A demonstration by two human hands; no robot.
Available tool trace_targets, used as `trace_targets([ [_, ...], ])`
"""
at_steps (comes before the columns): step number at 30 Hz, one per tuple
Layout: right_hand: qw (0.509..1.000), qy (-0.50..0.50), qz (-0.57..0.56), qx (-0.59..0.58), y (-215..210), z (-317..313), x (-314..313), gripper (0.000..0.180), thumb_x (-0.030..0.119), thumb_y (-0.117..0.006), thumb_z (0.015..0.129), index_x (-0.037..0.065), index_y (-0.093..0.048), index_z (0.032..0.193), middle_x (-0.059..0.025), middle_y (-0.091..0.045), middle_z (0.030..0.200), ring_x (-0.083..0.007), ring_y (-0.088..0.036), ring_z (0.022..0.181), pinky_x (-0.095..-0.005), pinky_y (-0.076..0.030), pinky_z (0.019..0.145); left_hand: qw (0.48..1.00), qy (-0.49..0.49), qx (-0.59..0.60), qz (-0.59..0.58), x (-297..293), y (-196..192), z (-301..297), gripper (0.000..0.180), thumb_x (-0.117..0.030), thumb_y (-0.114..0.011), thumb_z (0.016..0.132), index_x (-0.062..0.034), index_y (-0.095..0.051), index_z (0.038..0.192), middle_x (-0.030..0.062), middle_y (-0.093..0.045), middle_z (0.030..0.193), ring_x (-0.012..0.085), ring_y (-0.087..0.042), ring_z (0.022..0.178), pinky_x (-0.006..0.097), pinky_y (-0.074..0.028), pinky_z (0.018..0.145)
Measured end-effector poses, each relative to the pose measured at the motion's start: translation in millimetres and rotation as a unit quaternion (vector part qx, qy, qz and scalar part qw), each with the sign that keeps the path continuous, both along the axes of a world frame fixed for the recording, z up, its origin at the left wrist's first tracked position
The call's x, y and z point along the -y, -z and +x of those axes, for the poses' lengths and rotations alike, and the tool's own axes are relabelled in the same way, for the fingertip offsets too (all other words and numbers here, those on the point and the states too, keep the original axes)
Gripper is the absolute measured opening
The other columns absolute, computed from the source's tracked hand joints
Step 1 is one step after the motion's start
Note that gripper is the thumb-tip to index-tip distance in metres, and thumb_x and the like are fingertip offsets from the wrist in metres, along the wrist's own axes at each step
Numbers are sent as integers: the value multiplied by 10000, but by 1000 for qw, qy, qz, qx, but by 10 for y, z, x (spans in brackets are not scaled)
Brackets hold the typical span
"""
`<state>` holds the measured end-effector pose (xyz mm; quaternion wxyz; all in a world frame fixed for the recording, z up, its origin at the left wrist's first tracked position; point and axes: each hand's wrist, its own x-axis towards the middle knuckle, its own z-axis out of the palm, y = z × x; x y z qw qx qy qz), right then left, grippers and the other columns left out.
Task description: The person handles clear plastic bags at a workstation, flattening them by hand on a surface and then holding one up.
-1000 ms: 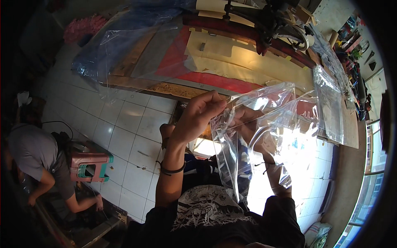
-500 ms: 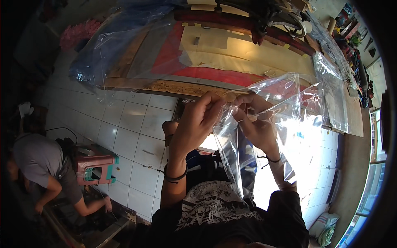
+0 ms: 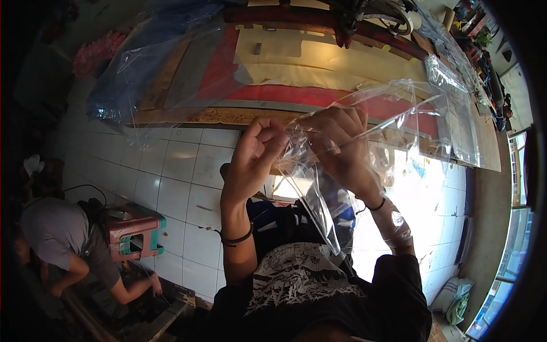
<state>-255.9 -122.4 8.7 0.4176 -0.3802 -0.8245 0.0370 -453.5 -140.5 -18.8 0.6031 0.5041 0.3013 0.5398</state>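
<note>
A thin, crinkled clear plastic sheet (image 3: 322, 208) hangs between my hands, its folds spreading right over the table edge and a point drooping toward my lap. Bunched plastic is pinched between the thumb and fingers of my left hand (image 3: 250, 159). My right hand (image 3: 342, 151) lies partly behind the transparent film, fingers curled on the gathered part just right of the left hand. Glare and creases blur its fingertips. Both hands are raised close to the near edge of the worktable (image 3: 222, 117).
Yellow and red sheets cover the table beneath a dark red bar with a metal mechanism (image 3: 347, 25). More clear plastic (image 3: 456, 108) lies at the right end, bluish plastic (image 3: 131, 74) at the left. At lower left a co-worker (image 3: 62, 233) bends beside a pink-and-green stool (image 3: 137, 233).
My right hand has moved up and left, turning its back upward with fingers curled over the plastic. My left hand has shifted slightly left and its fingers have loosened a little. The plastic has swung along.
</note>
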Motion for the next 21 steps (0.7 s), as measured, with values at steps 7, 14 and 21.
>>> trace_targets([
  [7, 998, 29, -9, 46, 96, 30, -120, 474, 43, -679, 770, 221, -677, 1210, -36, -609, 1145, -273, -543, 1124, -500, -342, 994, 967, -124, -197, 109, 110, -157, 246, 520, -200, -665, 958, -7, -348, 1322, 142, -621, 1100, 158, -631, 984, 285, -515, 838],
  [14, 997, 52, 7, 59, 72, 35, -183, 548, 22, -669, 743, 229, -650, 1251, -5, -596, 1174, -271, -528, 1145, -543, -288, 1022, 971, -197, -133, 35, -16, -86, 399, 249, -205, -635, 982, 33, -578, 1027, 81, -665, 894, 95, -629, 804, 257, -514, 695],
  [21, 993, 59, 30, 98, 57, 76, -178, 523, 111, -708, 745, 248, -656, 1247, 22, -606, 1170, -242, -540, 1135, -556, -269, 1036, 991, -105, -78, -14, -96, 2, 250, 217, -166, -608, 995, 32, -616, 906, 39, -649, 861, 70, -583, 801, 235, -469, 756],
])
